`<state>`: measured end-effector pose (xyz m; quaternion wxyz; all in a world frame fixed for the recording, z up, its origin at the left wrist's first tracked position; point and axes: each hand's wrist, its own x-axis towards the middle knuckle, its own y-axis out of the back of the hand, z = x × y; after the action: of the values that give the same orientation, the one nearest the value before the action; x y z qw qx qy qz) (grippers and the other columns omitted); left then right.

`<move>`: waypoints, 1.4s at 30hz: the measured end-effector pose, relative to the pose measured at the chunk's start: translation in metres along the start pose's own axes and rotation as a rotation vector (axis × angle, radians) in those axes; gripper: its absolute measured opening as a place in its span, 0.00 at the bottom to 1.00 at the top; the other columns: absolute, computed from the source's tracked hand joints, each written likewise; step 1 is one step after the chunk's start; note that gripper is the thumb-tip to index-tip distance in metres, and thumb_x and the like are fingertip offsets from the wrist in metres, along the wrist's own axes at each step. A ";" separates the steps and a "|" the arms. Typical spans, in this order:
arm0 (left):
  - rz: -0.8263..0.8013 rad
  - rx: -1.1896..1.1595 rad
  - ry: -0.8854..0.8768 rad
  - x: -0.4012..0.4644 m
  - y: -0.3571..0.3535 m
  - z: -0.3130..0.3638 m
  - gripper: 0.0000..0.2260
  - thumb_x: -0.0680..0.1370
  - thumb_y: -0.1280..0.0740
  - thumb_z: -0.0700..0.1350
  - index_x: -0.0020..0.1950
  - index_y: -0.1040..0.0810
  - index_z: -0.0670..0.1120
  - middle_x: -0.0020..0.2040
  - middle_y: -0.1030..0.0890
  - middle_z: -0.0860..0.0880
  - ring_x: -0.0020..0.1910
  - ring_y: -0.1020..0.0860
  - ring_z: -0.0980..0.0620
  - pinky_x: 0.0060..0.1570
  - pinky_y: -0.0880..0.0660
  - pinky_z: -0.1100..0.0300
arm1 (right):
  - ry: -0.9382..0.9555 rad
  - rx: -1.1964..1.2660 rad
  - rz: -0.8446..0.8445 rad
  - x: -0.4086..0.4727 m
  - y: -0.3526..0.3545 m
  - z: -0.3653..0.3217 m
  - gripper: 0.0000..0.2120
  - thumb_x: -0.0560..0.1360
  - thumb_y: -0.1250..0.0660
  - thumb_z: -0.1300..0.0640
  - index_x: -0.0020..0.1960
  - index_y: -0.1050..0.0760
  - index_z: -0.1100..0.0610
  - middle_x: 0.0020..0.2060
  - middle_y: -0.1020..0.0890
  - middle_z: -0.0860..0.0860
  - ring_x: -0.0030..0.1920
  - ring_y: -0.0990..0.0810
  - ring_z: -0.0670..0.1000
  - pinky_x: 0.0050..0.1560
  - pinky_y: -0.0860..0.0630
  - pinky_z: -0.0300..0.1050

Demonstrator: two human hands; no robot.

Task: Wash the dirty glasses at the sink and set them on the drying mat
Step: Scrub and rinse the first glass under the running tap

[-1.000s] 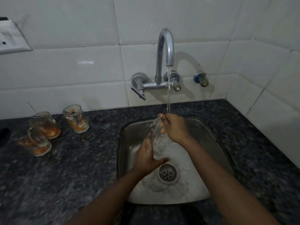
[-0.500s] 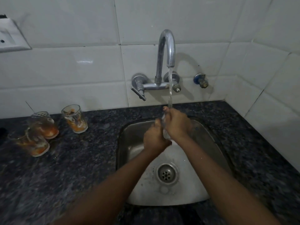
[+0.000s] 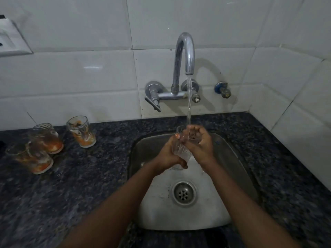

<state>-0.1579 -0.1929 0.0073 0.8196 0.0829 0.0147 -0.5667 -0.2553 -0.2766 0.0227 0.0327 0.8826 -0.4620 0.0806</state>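
Note:
A clear ribbed glass stands upright over the steel sink, under the water stream from the chrome tap. My left hand grips the glass from the left and below. My right hand holds it from the right, fingers curled at its rim. Three dirty glasses with orange residue stand on the counter at left: one nearest the sink, one behind, one in front. No drying mat is in view.
The dark speckled stone counter surrounds the sink. The drain lies in the sink's middle. White tiled walls rise behind and on the right. A blue-capped valve sits right of the tap. A white switch plate is at far left.
The glass has been turned from tilted to upright under the stream. My left hand moved up from the sink floor, and both hands now hold the glass close together.

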 end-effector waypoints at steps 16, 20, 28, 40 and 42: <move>0.296 1.167 -0.072 -0.042 0.036 0.047 0.36 0.53 0.26 0.60 0.61 0.24 0.57 0.49 0.21 0.51 0.52 0.22 0.48 0.39 0.31 0.61 | -0.748 0.705 -0.042 0.006 -0.016 0.044 0.11 0.80 0.43 0.61 0.60 0.29 0.65 0.44 0.23 0.60 0.41 0.23 0.55 0.49 0.23 0.47; 0.353 0.865 0.071 -0.054 0.045 0.036 0.25 0.47 0.30 0.65 0.39 0.19 0.54 0.26 0.26 0.58 0.30 0.24 0.58 0.24 0.36 0.67 | -0.935 0.651 0.000 0.006 -0.015 0.045 0.13 0.78 0.45 0.64 0.36 0.28 0.61 0.24 0.24 0.57 0.23 0.26 0.53 0.22 0.29 0.37; 0.200 -0.413 0.678 -0.043 0.033 -0.024 0.11 0.75 0.36 0.53 0.48 0.24 0.46 0.36 0.21 0.45 0.34 0.24 0.49 0.25 0.22 0.59 | -0.752 0.396 -0.398 0.024 -0.019 -0.012 0.19 0.80 0.44 0.62 0.35 0.21 0.66 0.28 0.17 0.58 0.28 0.18 0.50 0.28 0.22 0.36; 0.145 -0.416 0.330 0.000 -0.024 -0.008 0.19 0.80 0.50 0.60 0.52 0.24 0.52 0.54 0.21 0.48 0.51 0.22 0.51 0.54 0.25 0.51 | -0.789 0.023 -0.203 0.012 0.006 0.015 0.28 0.64 0.24 0.46 0.59 0.24 0.59 0.49 0.16 0.57 0.50 0.18 0.59 0.51 0.20 0.56; 0.185 -0.193 0.199 0.000 -0.016 -0.003 0.20 0.80 0.51 0.60 0.61 0.28 0.52 0.62 0.26 0.49 0.58 0.25 0.51 0.61 0.28 0.50 | -0.692 0.184 -0.110 0.013 0.010 0.019 0.20 0.66 0.26 0.59 0.57 0.22 0.63 0.42 0.15 0.59 0.42 0.16 0.58 0.41 0.19 0.51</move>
<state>-0.1729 -0.1975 0.0027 0.8669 0.0606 0.1426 -0.4739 -0.2538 -0.2949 0.0061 -0.2008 0.8804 -0.3885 -0.1834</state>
